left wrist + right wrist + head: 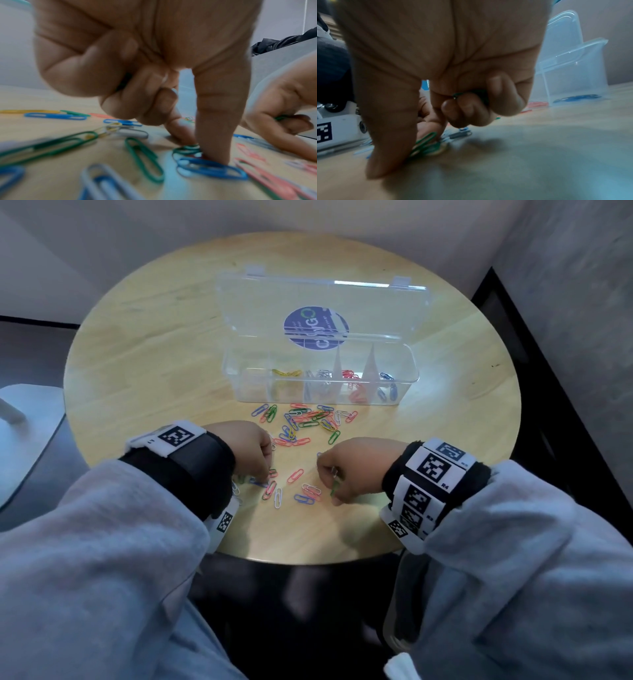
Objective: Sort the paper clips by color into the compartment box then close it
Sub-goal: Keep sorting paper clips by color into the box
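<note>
Meanwhile, both hands are working low over the surface [144,378]. The left hand [245,448] is pinching a green clip [187,149] off the scattered paper clips [301,422], while the right hand [356,469] is clutching green clips [334,487] in curled fingers. The compartment box [320,378] is sitting open beyond them.

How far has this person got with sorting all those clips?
Partly done. The compartment box already holds yellow, white, red and blue clips in separate sections. In hand: the right hand grips green clips, and the left hand pinches at more. Left: the loose pile on the table, then closing the open lid.
</note>
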Demonstrator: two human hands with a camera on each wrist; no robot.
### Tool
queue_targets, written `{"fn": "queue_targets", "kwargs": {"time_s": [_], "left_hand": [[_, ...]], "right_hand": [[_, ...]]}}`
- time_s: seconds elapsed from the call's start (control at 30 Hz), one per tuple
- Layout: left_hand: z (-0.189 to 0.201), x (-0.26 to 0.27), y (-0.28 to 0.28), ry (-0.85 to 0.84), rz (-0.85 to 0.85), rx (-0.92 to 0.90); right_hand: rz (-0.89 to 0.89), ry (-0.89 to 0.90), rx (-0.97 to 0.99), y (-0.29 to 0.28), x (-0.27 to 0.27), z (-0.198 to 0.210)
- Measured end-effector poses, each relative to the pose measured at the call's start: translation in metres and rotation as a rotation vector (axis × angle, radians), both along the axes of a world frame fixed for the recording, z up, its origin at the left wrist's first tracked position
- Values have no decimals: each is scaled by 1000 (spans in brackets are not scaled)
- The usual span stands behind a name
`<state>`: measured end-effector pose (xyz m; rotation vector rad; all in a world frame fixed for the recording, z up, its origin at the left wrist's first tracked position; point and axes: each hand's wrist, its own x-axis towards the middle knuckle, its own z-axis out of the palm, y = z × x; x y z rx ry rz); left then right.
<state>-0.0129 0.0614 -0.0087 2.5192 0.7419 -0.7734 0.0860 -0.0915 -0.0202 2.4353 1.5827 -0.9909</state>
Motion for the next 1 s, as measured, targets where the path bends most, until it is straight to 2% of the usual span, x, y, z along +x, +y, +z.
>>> {"fn": "queue_targets", "kwargs": {"time_s": [0.13,0.27,0.43,0.5,0.6,0.67,0.8,0.87,1.0], "left_hand": [[0,0,-1,4,27,-42],[1,0,1,-18,46,-49],[7,0,3,-70,60,-55],[11,2,3,-81,79,-125],[16,5,1,-108,155,-372],[17,8,-1,-157,235,-509],[18,12,-7,-216,363,-659],[20,14,-9,-225,396,-715],[26,13,-13,-240,419,-791]], "right_hand": [[46,-46,-55,0,-1,0],[54,-32,-30,-2,0,1],[-136,55,99,-16,19,23],[-279,172,149,-25,31,33],[-488,371,158,-38,40,36],[-539,423,111,-45,40,32],[-630,504,20,-60,41,18],[-628,533,-30,-68,42,13],[-426,502,-111,-81,37,14]]}}
